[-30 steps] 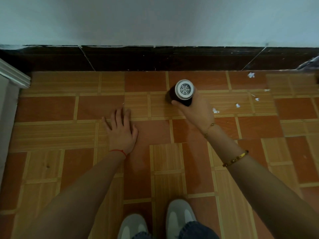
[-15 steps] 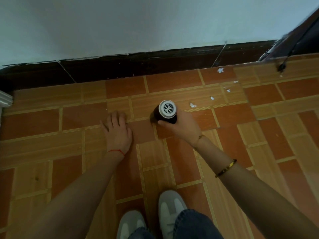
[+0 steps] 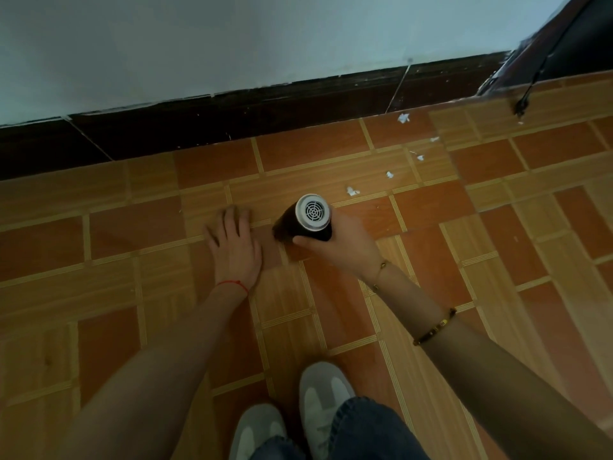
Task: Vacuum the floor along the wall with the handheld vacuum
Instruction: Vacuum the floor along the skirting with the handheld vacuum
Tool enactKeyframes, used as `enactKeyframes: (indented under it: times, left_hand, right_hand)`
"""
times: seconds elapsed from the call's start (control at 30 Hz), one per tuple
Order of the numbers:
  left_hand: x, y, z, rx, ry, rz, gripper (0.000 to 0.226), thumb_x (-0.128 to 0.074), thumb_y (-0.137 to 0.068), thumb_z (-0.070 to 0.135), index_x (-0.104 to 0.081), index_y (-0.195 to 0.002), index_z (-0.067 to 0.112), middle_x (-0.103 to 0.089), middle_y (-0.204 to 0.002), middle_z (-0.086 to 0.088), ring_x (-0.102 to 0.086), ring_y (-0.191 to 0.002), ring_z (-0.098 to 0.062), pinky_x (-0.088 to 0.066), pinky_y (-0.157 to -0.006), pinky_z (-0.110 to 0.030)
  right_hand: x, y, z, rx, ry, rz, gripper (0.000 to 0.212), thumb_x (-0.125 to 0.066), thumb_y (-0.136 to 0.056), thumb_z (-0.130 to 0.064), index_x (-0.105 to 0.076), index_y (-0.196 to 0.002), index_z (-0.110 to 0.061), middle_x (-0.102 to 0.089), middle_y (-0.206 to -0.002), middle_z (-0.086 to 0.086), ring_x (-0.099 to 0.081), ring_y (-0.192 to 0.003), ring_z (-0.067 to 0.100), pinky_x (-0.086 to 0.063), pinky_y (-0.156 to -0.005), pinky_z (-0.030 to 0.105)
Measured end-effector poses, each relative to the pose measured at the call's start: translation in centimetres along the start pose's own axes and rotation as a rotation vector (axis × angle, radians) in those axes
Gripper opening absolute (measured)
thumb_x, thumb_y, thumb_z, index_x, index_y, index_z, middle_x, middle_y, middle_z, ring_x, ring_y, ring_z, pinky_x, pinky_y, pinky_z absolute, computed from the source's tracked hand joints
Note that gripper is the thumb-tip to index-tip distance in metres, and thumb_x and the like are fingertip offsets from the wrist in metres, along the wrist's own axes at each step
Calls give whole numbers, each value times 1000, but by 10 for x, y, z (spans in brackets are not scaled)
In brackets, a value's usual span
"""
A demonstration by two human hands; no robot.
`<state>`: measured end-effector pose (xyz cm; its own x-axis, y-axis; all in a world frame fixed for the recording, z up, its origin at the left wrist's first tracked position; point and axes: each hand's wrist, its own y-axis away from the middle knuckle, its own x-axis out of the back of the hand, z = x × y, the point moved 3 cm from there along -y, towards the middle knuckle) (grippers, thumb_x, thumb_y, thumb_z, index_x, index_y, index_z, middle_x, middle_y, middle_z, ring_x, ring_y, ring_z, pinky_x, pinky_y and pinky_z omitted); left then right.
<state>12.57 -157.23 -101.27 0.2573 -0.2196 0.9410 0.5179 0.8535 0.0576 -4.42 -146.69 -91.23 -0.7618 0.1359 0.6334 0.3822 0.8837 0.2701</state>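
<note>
My right hand (image 3: 345, 249) grips a black handheld vacuum (image 3: 306, 220) with a round white vented end cap facing up; its nozzle points down at the orange and tan tiled floor (image 3: 159, 260). My left hand (image 3: 234, 249) lies flat on the floor, fingers spread, just left of the vacuum. Several white paper scraps (image 3: 352, 191) lie on the tiles to the right of the vacuum, the farthest scrap (image 3: 403, 118) against the dark skirting board (image 3: 232, 124) under the pale wall (image 3: 265, 41).
My two grey shoes (image 3: 325, 393) and jeans show at the bottom edge. A dark object with a hanging black cable (image 3: 530, 84) sits at the top right corner by the wall.
The view has swung left and tilted. My right hand has pulled the vacuum back from the wall toward me, closer to my left hand, which has stayed flat on the floor.
</note>
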Motion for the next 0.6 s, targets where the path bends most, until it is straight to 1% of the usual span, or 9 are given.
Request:
enactKeyframes:
  times: [0.13, 0.17, 0.27, 0.33, 0.47, 0.53, 0.6]
  left_hand:
    - [-6, -8, 5, 22, -15, -5, 55, -39, -97, 26, -32, -150, 15, -28, -157, -18, -20, -149, -37, -6, -116, -72]
    - [-7, -11, 7, 17, -20, -2, 54, -38, -97, 28, -32, -149, 15, -28, -157, -18, -20, -148, -37, -5, -115, -73]
    - [-8, -16, 9, 14, -19, 18, 54, -38, -95, 29, -35, -148, 16, -29, -157, -16, -21, -148, -36, -4, -115, -73]
    - [-8, -16, 8, 17, -14, 28, 56, -39, -94, 31, -35, -148, 17, -28, -158, -15, -20, -149, -35, -1, -116, -71]
    - [-7, -15, 8, 7, -8, 39, 59, -47, -95, 35, -34, -150, 18, -27, -159, -13, -17, -150, -33, 1, -117, -70]
    - [-7, -16, 8, 11, -12, 38, 61, -47, -95, 37, -33, -151, 19, -27, -159, -13, -17, -150, -33, 0, -117, -70]
    - [-8, -16, 8, 17, -25, 35, 62, -46, -94, 39, -33, -151, 19, -28, -159, -13, -18, -150, -34, -2, -116, -70]
  right_hand:
    - [16, -17, 6, -22, -7, 124, 68, -74, -79, -46, -47, -136, -21, -65, -122, -5, -58, -113, 10, -45, -85, 21]
    - [21, -24, 7, -26, 5, 148, 67, -73, -80, -47, -48, -135, -20, -64, -121, -4, -58, -113, 11, -46, -85, 23]
    - [30, -46, 12, -46, 47, 197, 65, -72, -78, -51, -50, -132, -22, -66, -119, -6, -60, -110, 13, -53, -88, 34]
    - [35, -61, 12, -46, 63, 231, 64, -72, -78, -52, -51, -131, -22, -66, -118, -6, -61, -109, 13, -54, -88, 37]
    - [39, -90, 6, -48, 71, 289, 68, -70, -79, -52, -48, -135, -20, -65, -123, -4, -60, -113, 16, -52, -89, 34]
    - [35, -101, 1, -25, 63, 280, 69, -71, -79, -51, -47, -136, -20, -65, -124, -4, -60, -114, 16, -51, -90, 35]
    - [27, -109, -6, 12, 62, 207, 71, -70, -79, -53, -46, -137, -21, -64, -125, -5, -59, -116, 15, -51, -92, 36]
